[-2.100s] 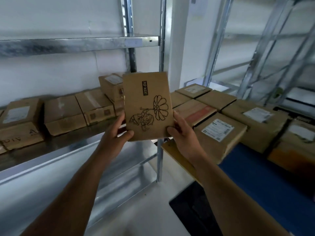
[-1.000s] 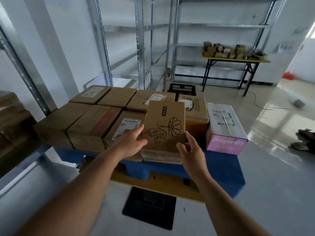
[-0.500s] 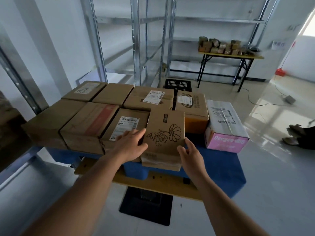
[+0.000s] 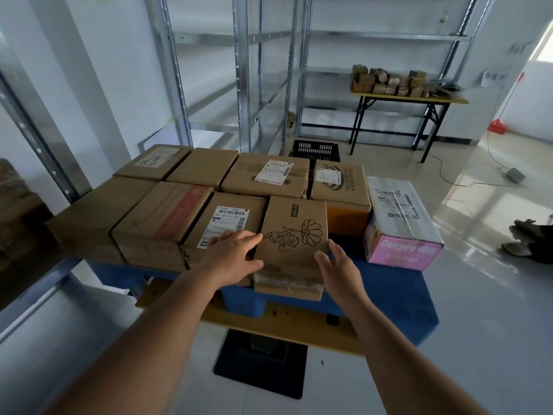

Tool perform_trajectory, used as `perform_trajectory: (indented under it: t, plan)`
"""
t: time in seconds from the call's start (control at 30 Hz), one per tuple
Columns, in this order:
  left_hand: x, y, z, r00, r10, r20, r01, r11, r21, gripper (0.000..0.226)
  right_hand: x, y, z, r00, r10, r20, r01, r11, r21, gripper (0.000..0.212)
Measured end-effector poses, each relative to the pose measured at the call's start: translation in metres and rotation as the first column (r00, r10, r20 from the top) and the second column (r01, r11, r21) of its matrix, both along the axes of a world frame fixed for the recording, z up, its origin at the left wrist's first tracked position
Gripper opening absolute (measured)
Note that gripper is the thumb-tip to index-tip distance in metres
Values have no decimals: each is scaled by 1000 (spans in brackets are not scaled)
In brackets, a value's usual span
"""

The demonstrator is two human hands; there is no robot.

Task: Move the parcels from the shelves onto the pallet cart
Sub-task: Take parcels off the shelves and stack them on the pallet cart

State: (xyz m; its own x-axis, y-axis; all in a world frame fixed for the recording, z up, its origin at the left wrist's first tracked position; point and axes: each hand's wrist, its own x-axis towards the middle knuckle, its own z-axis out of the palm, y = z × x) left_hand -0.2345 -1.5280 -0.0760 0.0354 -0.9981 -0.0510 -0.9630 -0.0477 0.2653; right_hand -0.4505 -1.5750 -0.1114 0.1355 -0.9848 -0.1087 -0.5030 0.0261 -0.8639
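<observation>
Standing on the blue pallet cart (image 4: pixel 398 295) among other parcels (image 4: pixel 161 217), the flower-printed parcel (image 4: pixel 294 235) sits between the left hand (image 4: pixel 236 259) and right hand (image 4: pixel 339 269), both relaxed, fingers touching its sides.

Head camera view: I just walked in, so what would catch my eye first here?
Probably the brown parcel with a flower drawing, front and centre on the blue pallet cart, flanked by the left hand and right hand. Next, the pink and white box at the cart's right end, bright among plain cardboard.
</observation>
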Motion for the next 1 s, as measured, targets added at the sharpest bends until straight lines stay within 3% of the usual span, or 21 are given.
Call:
perform_trajectory:
  t: [0.3,0.47,0.67,0.8,1.0]
  plan:
    - [-3,1,6,1000,-5,30,5,1000,6,64,0,0,3,998,43,-40,-45,998,-40,46]
    - [-8,11,12,995,39,-88,-39,999,-6,69,2,1,18,960,7,-281,-55,985,-162,52]
    - [-20,50,17,942,172,-287,-248,935,-254,61,25,21,39,914,9,-405,-218,854,-473,45]
    - [-17,89,8,914,332,-232,-394,863,-317,59,48,43,44,902,89,-423,-337,757,-560,38]
    - [3,154,-8,805,567,-174,-589,728,-352,56,93,80,31,844,271,-462,-522,612,-594,37]
